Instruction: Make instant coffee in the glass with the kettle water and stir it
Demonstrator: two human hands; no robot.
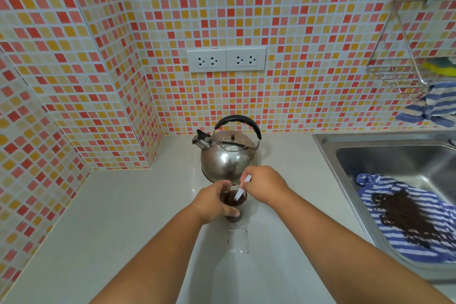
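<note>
A small clear glass holding dark brown coffee stands on the white counter, just in front of the steel kettle with its black handle. My left hand wraps around the glass from the left. My right hand pinches the top of a white spoon, whose lower end dips into the coffee. The bottom of the glass is partly hidden by my left thumb.
A steel sink lies to the right, with a blue striped cloth covered in dark coffee grounds draped over its rim. A wire rack and a hanging striped towel are on the tiled wall. Two sockets sit above the kettle.
</note>
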